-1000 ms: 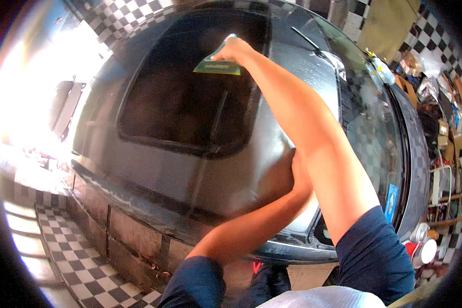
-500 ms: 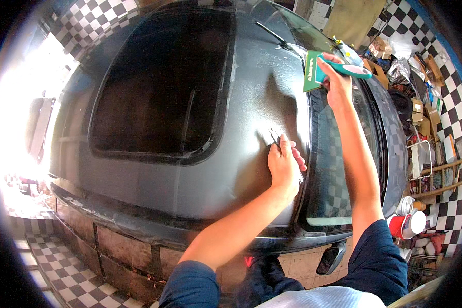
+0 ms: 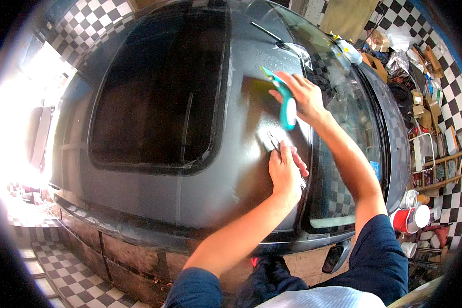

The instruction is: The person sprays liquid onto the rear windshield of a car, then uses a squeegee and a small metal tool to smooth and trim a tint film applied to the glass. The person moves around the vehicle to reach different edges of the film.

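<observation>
A dark grey car roof (image 3: 138,177) spreads in front of me, with a large black glass panel (image 3: 159,92) set into it. My right hand (image 3: 303,97) grips a squeegee (image 3: 287,110), which has a teal and white handle and a green blade seen nearly edge-on. The blade is over the wet, droplet-covered roof, between the black panel and the windshield (image 3: 339,154); I cannot tell whether it touches. Closer to me, my left hand (image 3: 286,172) is closed around a slim silver and dark tool (image 3: 273,139), its tip close to the roof. Its exact kind is unclear.
A wiper-like black arm (image 3: 266,32) stands up at the far roof edge. A spray bottle (image 3: 348,51) lies beyond the windshield. Buckets (image 3: 410,219), boxes and a wooden ladder (image 3: 439,172) crowd the right. A side mirror (image 3: 336,256) sticks out near my body.
My right hand has brought the squeegee left and nearer, off the windshield edge to over the roof, turning its blade edge-on. The left hand has stayed almost in place with its tool.
</observation>
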{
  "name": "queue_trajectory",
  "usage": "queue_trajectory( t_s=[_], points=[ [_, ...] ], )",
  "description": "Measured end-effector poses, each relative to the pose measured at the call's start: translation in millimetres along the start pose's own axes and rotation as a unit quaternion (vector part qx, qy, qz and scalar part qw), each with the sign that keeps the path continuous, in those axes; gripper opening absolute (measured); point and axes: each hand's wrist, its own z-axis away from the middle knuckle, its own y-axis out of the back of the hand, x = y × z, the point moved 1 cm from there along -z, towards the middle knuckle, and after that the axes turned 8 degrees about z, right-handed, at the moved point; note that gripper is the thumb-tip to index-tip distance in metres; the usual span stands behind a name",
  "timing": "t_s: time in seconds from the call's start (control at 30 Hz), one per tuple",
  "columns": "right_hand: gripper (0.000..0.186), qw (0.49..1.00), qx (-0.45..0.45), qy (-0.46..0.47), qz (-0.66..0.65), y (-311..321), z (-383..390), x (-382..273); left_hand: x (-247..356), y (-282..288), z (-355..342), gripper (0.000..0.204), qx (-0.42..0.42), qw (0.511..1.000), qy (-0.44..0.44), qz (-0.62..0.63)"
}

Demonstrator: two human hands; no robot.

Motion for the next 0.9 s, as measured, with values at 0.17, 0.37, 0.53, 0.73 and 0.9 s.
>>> queue_trajectory(
  t_s=[0.17, 0.37, 0.53, 0.73, 0.9],
  points=[
    [0.030, 0.996, -0.092, 0.010, 0.004, -59.8, -76.3, 50.3, -0.9, -4.0, 3.0, 0.029, 0.039, 0.999, 0.004, -0.037],
    [0.038, 0.966, -0.182, -0.183, 0.033, -92.7, -109.3, 106.7, 0.1, -5.7, 6.1, 0.034, 0.005, 0.999, -0.016, -0.049],
    [0.048, 0.946, -0.233, -0.203, 0.093, -88.6, -127.0, 115.3, -4.0, -3.9, 2.9, 0.033, -0.001, 1.000, -0.006, -0.025],
    [0.041, 0.940, -0.239, -0.243, 0.000, -57.1, -156.8, 66.6, 5.0, -1.0, 1.4, 0.034, 0.005, 0.999, 0.006, -0.039],
    [0.044, 0.954, -0.226, -0.166, 0.102, -99.6, -132.8, 105.8, 4.2, -5.2, 5.8, 0.034, -0.009, 0.999, 0.008, -0.052]
  ],
)
